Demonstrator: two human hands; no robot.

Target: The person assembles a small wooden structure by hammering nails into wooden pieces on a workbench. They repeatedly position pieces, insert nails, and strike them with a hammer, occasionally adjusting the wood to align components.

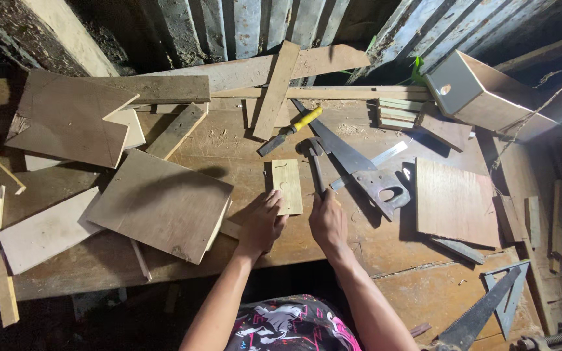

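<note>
- The wide, scuffed wooden workbench (242, 153) carries everything, with scrap boards piled along its left edge and back edge.
- A large flat square of brown plywood (164, 203) lies tilted left of the hands, near the front edge.
- A grey-handled handsaw (359, 169) lies diagonally just right of the hammer, blade pointing to the back edge.
- The claw hammer with a dark metal head (313, 166) lies upright along the bench; its handle end sits inside the right hand (328, 221), which is closed around it.
- The small pale rectangular wood block (287, 186) lies flat just left of the hammer; the left hand (263, 224) rests on its lower left corner, fingers bent, pressing rather than clasping.
</note>
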